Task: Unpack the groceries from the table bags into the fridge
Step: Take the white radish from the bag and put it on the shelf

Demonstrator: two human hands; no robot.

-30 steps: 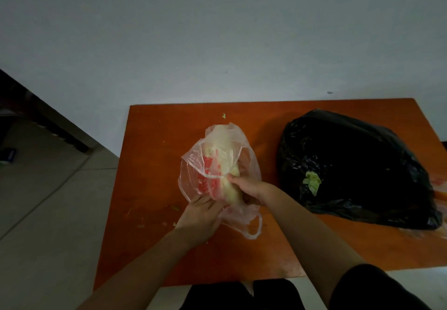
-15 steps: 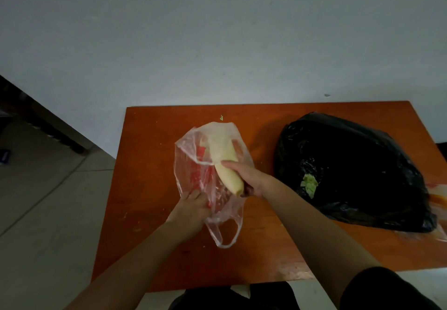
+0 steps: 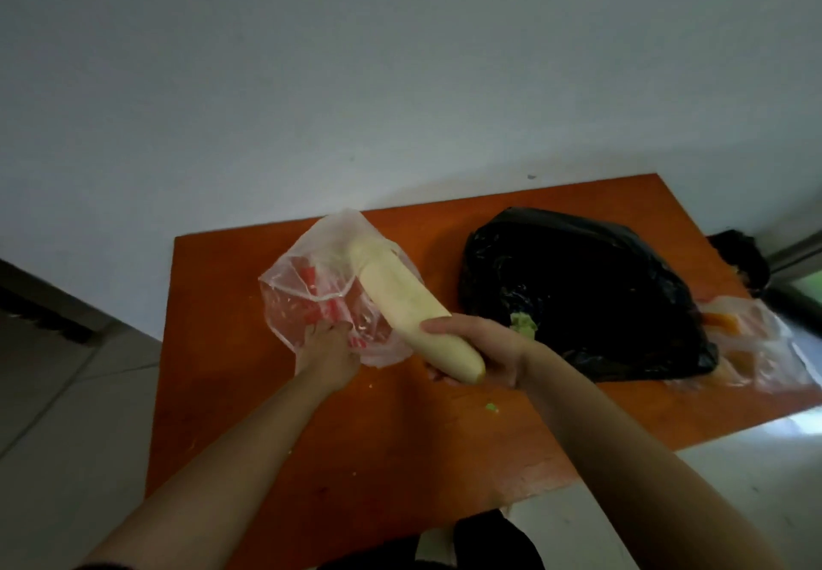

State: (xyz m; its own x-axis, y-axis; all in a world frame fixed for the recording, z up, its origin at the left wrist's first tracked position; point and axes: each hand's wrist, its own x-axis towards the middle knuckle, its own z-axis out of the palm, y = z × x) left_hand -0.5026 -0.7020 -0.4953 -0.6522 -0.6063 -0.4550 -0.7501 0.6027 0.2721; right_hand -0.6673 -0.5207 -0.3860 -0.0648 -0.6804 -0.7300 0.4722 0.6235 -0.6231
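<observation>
1. Orange-brown table [image 3: 276, 436] stands against a pale wall and carries three bags: a clear bag [image 3: 311, 298] at the left, a black bag [image 3: 591, 285] in the middle, and a second clear bag [image 3: 756, 351] at the far right edge with something orange inside.
2. Right hand [image 3: 485, 354] is closed around the near end of a long white radish [image 3: 400, 298]; the fingers wrap over the top.
3. Radish sits tilted, its far end just inside the mouth of the clear bag, its near end raised above the table.
4. Left hand [image 3: 329, 351] pinches the thin plastic of the clear bag at its near side, pressing it toward the table.
5. Handling judgement: the radish looks stiff, dense and fairly heavy for one hand, with a smooth skin that may slip. A grip nearer its middle would likely balance it better.
6. Plastic appears flimsy and may cling or lift with the radish.
7. Fridge is not in view.
</observation>
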